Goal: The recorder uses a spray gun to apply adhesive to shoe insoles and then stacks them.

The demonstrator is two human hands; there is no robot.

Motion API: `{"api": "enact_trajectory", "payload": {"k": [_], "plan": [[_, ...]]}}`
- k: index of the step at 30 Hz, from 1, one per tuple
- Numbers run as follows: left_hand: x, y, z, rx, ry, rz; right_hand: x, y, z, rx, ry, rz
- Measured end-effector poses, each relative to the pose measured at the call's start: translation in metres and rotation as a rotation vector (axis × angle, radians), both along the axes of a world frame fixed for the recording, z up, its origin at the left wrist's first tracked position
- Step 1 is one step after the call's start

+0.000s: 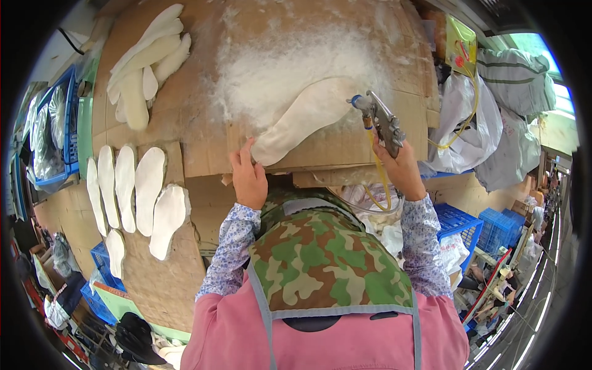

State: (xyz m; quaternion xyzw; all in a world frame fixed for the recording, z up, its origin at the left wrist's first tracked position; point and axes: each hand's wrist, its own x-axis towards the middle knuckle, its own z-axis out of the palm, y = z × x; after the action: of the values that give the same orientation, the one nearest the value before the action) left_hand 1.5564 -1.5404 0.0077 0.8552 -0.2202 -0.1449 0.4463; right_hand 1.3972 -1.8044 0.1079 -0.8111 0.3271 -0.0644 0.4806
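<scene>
My right hand (401, 166) grips the spray gun (388, 125); my left hand (250, 180) rests open at the near end of the insole (302, 120), which lies on cardboard (185, 123). Insole appears light, bendable; best held by edges.

A cream insole (302, 120) is lying flat, slanting up rightward; a grey gun (386, 121) is pointing at its far end.

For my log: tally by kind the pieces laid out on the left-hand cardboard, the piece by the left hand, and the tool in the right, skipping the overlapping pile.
Pale insole-shaped pieces on the left-hand cardboard: 6
Larger pale piece by the left hand: 1
Spray gun in the right hand: 1
Total: 8
</scene>
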Motion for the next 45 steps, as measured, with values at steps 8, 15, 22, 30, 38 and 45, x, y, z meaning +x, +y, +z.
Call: {"api": "enact_trajectory", "payload": {"k": [8,15,22,30,38,45], "plan": [[-0.004,0.002,-0.016,-0.133,0.212,0.137,0.005,0.037,0.010,0.099,0.091,0.116],[-0.006,0.001,-0.017,-0.207,0.339,0.222,0.018,0.068,0.017,0.156,0.089,0.304],[-0.005,0.001,-0.018,-0.181,0.403,0.279,0.029,0.088,0.026,0.184,0.103,0.466],[-0.006,0.002,-0.022,-0.153,0.317,0.282,0.031,0.096,0.018,0.090,0.076,0.525],[-0.006,0.001,-0.021,-0.168,0.299,0.289,0.028,0.079,0.011,0.100,0.104,0.413],[-0.006,0.001,-0.020,-0.158,0.325,0.293,0.025,0.063,0.006,0.055,0.073,0.340]]}}
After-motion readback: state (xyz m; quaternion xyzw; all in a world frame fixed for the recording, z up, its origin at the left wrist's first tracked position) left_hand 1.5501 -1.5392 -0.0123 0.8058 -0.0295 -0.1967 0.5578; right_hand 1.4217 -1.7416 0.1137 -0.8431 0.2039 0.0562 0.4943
